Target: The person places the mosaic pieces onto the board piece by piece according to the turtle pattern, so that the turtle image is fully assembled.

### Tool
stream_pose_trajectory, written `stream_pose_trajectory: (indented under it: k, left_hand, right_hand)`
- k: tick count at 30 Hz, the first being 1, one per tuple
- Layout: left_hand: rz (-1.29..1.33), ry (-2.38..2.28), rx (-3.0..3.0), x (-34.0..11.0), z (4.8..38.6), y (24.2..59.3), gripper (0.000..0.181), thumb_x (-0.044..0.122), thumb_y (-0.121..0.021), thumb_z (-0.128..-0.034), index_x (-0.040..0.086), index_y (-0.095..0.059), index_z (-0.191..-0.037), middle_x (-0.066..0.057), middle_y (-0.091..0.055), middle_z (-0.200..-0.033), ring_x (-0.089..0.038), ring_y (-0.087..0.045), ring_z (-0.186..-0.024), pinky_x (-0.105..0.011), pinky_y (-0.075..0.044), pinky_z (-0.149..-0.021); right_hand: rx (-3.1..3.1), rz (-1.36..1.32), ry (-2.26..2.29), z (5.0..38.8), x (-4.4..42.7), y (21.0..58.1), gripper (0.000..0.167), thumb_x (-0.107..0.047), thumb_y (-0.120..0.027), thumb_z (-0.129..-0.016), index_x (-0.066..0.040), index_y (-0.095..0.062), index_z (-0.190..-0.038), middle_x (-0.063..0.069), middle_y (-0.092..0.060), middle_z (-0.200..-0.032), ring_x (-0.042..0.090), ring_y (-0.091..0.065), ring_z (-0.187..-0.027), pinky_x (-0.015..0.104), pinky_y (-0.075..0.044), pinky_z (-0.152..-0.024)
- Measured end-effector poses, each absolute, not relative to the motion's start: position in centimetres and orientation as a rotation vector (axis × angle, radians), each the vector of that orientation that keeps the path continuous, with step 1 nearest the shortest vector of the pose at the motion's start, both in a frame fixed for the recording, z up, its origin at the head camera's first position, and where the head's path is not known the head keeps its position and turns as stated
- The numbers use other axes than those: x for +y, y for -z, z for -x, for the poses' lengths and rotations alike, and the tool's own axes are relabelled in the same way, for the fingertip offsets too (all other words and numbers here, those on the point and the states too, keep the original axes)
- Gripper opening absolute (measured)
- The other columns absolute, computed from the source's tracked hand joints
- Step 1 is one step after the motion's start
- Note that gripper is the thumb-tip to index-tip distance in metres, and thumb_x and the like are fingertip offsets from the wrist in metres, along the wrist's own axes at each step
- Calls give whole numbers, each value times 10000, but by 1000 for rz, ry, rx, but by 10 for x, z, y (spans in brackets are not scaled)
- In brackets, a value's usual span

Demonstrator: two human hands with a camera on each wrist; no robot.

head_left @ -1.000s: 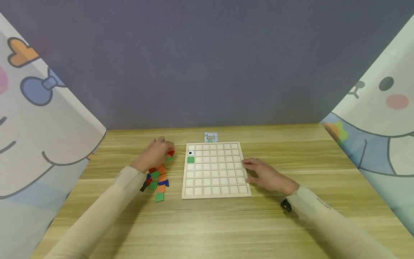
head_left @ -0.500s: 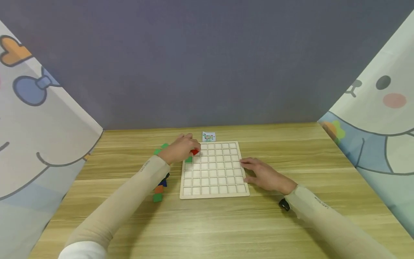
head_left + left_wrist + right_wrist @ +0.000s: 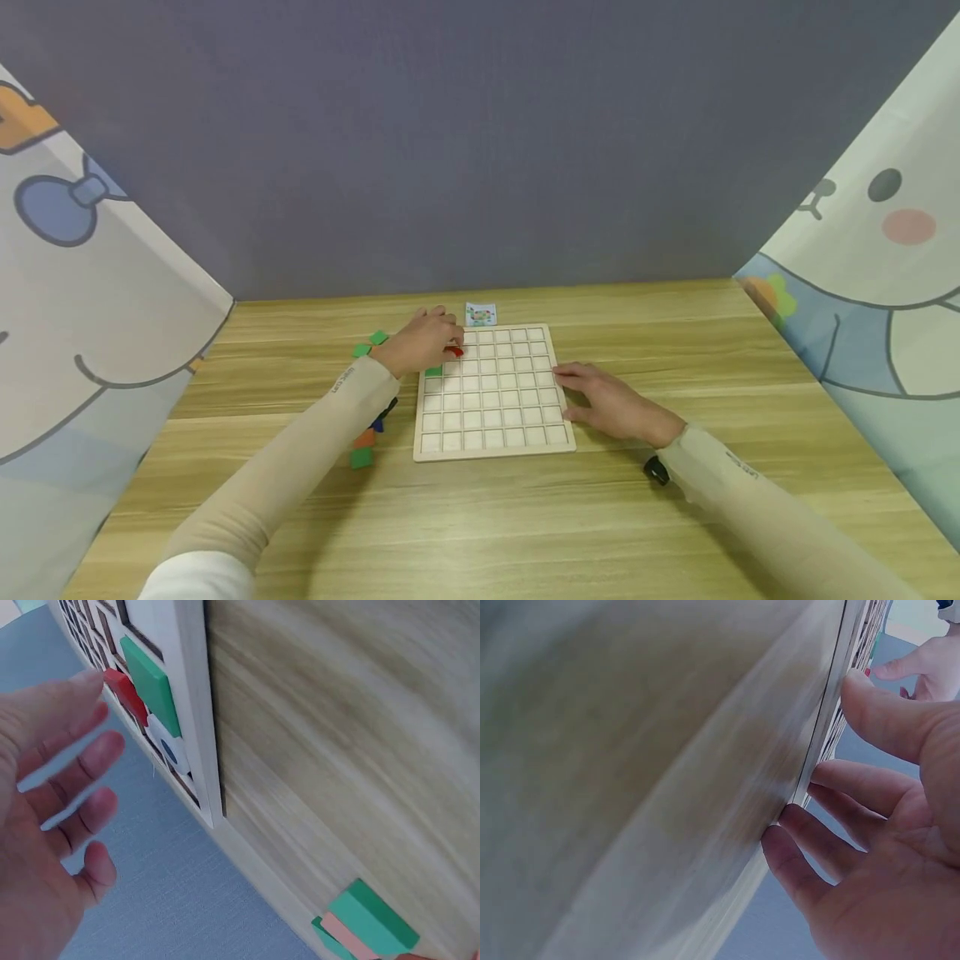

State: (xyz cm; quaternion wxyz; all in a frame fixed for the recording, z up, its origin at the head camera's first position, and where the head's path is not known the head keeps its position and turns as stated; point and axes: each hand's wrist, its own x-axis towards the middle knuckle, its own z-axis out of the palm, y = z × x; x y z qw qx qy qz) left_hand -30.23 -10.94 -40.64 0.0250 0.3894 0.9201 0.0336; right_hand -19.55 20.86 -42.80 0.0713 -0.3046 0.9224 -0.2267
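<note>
Left hand: over the upper left of the grid board [image 3: 517, 450], reaching in from the left [image 3: 423, 342]; in the left wrist view its fingers [image 3: 102, 754] are spread and loosely bent, the thumb tip right at the red piece. I cannot tell whether it touches.
Red piece: on the board, near its left edge, just beside the green tile [image 3: 152, 684] and the white eye piece [image 3: 169, 746]; whether it lies fully in a square is unclear [image 3: 126, 696].
Right hand: at the board's right edge, fingers spread, thumb apart from them, tips resting along the rim [image 3: 611, 406].
Loose tiles: left of the board, partly hidden by the left sleeve [image 3: 300, 462]; two green tiles [image 3: 378, 337] farther off, a blue piece [image 3: 377, 425], an orange tile [image 3: 363, 438] and another green tile [image 3: 362, 457] nearer.
Picture card: flat on the wooden surface [image 3: 480, 525], just beyond the board's far edge [image 3: 480, 314].
Black object: beside the right sleeve [image 3: 720, 483], near the wrist [image 3: 656, 472].
Backdrop: grey wall [image 3: 480, 150], cartoon cloth [image 3: 911, 275] at both sides.
</note>
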Motion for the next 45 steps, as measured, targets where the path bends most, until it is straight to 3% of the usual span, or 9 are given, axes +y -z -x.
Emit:
stream_pose_trajectory:
  k: [7,19,22,24,26,31,38,45]
  left_hand:
    - [-1130,-158,2813,-107,303,406,82,87,-711,-853,167,-703,-870,60,-600,-882,-169,-408,-826,-534,-245,-1012]
    - [-1133,-186,2825,-111,300,404,262,-40,-590,-891,164,-723,-795,80,-660,-913,-173,-375,-769,-574,-235,-1016]
    - [-1132,-207,2829,-115,297,404,264,-48,-582,-881,157,-742,-832,72,-675,-936,-173,-380,-761,-496,-316,-953]
    - [-1149,-226,2836,-118,296,404,243,-41,-603,-869,149,-754,-877,56,-683,-950,-175,-382,-756,-418,-345,-838]
    - [-1173,-250,2848,-124,295,405,202,-22,-644,-856,136,-759,-907,42,-688,-968,-176,-373,-748,-358,-312,-724]
    - [-1254,-338,2914,-149,285,403,193,6,-721,-812,117,-759,-964,2,-697,-999,-173,-346,-699,-318,-271,-633]
    - [-1208,-456,2928,-202,259,400,340,77,-794,-756,93,-728,-1089,-32,-682,-1058,-162,-352,-752,-336,-253,-651]
    - [-1181,-460,2874,-245,237,407,342,156,-832,-700,119,-756,-1032,-15,-658,-1048,-147,-393,-816,-348,-309,-712]
  right_hand:
    - [2774,916,670,197,209,429,603,-214,-678,-892,78,-440,-1362,157,-356,-1454,353,-332,-1314,494,-299,-1027]
    - [2784,923,666,196,209,427,597,-194,-687,-885,84,-446,-1355,162,-367,-1445,356,-342,-1306,490,-314,-1019]
    - [2782,928,654,196,208,426,596,-188,-686,-885,86,-443,-1356,165,-365,-1445,358,-343,-1305,489,-314,-1019]
    - [2781,927,648,196,208,426,596,-185,-684,-886,87,-441,-1357,168,-362,-1446,360,-342,-1305,490,-314,-1018]
    - [2779,922,647,196,208,425,595,-186,-681,-888,86,-439,-1359,171,-361,-1447,362,-341,-1305,491,-315,-1017]
    - [2769,912,647,195,209,425,599,-191,-672,-896,85,-426,-1368,176,-349,-1455,366,-326,-1313,496,-309,-1019]
    - [2782,881,635,196,210,427,601,-204,-676,-892,59,-433,-1375,156,-347,-1461,355,-320,-1320,497,-304,-1023]
    - [2783,897,620,196,208,427,612,-199,-689,-880,66,-436,-1370,172,-359,-1449,375,-336,-1304,511,-306,-1016]
